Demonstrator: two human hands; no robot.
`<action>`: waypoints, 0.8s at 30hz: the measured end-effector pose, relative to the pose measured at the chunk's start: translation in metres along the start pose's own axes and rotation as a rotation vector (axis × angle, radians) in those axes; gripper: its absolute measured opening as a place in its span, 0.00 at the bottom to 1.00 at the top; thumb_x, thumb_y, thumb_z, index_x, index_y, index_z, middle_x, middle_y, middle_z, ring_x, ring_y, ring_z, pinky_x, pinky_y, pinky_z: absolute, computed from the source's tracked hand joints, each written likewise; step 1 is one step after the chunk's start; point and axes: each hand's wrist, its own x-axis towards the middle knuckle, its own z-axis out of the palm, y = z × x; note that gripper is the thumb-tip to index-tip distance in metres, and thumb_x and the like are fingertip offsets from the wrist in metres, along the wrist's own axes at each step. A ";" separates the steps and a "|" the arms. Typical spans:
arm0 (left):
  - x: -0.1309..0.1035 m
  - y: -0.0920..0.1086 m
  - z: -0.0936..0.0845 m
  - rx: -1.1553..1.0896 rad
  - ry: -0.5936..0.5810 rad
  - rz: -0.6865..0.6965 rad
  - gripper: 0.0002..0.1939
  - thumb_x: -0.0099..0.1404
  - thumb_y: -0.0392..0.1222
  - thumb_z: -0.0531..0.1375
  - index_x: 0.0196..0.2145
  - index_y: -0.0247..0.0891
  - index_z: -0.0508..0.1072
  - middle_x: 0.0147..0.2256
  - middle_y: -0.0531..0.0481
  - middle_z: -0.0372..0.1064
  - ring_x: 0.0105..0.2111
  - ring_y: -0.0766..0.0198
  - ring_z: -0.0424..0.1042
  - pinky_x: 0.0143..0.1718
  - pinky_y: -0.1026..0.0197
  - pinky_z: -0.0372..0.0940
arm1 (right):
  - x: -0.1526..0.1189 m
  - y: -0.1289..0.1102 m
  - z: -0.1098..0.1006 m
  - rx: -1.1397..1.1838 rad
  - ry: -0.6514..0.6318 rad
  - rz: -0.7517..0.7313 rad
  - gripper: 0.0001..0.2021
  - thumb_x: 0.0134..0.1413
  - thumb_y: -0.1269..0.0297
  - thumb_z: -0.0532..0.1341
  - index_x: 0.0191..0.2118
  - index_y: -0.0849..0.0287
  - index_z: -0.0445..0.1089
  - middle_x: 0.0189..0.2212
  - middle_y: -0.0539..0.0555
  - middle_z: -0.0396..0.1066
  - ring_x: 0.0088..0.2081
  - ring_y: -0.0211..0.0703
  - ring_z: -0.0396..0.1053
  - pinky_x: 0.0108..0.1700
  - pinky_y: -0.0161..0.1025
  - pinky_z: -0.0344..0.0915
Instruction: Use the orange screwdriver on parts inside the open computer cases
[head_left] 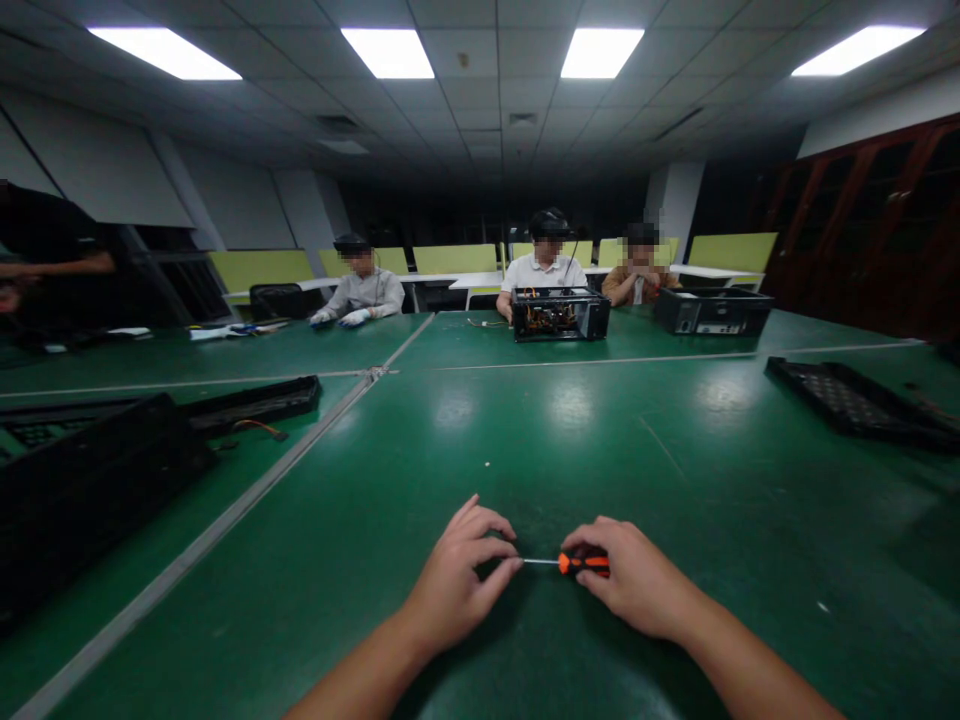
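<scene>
A green worktop (420,440) spans a room with four people around it: a person in black (56,235) at far left, and three seated on the far side, a person in grey (367,293), a person in white (536,272) and a person in brown (622,285). One black chassis (97,490) sits at left, two computer cases, one open with wires (561,316) and one black (712,312), stand far right, and one black panel (859,398) lies at right. Near centre, the left hand (459,572), thumb and forefinger together, pinches the tip of one orange-and-black screwdriver (565,563); the right hand (637,575) clamps its handle.
</scene>
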 end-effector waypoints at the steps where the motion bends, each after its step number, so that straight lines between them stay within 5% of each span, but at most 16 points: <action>1: 0.000 0.000 0.000 0.000 0.004 0.000 0.08 0.66 0.38 0.59 0.34 0.44 0.79 0.39 0.50 0.73 0.44 0.61 0.72 0.66 0.37 0.48 | 0.000 0.000 0.000 0.004 0.000 0.000 0.16 0.49 0.74 0.64 0.44 0.52 0.77 0.38 0.52 0.75 0.41 0.43 0.72 0.47 0.37 0.64; 11: -0.001 -0.001 0.000 0.010 0.007 -0.007 0.08 0.66 0.39 0.60 0.35 0.46 0.80 0.40 0.50 0.72 0.45 0.61 0.72 0.67 0.38 0.46 | 0.002 0.003 0.001 -0.001 0.041 -0.045 0.15 0.50 0.74 0.63 0.43 0.52 0.77 0.39 0.52 0.74 0.42 0.44 0.70 0.47 0.38 0.63; 16: 0.000 -0.004 -0.002 -0.005 -0.179 -0.087 0.06 0.64 0.46 0.64 0.38 0.48 0.80 0.48 0.49 0.71 0.52 0.54 0.69 0.66 0.31 0.40 | -0.003 -0.011 -0.013 -0.121 0.005 -0.110 0.14 0.53 0.74 0.61 0.44 0.52 0.77 0.40 0.52 0.76 0.45 0.48 0.70 0.51 0.42 0.60; 20: 0.003 -0.010 -0.011 -0.113 -0.116 -0.162 0.16 0.70 0.50 0.57 0.51 0.46 0.75 0.54 0.45 0.68 0.56 0.53 0.67 0.65 0.40 0.53 | -0.040 -0.035 -0.037 -0.195 -0.084 -0.055 0.14 0.60 0.70 0.57 0.46 0.50 0.76 0.40 0.53 0.76 0.43 0.49 0.71 0.49 0.44 0.62; 24: 0.029 0.002 -0.014 -0.107 -0.038 -0.145 0.17 0.70 0.47 0.55 0.54 0.44 0.73 0.55 0.44 0.68 0.56 0.54 0.68 0.61 0.47 0.61 | -0.114 -0.043 -0.059 0.138 -0.148 0.029 0.13 0.59 0.65 0.57 0.47 0.46 0.74 0.42 0.51 0.76 0.42 0.46 0.73 0.45 0.37 0.67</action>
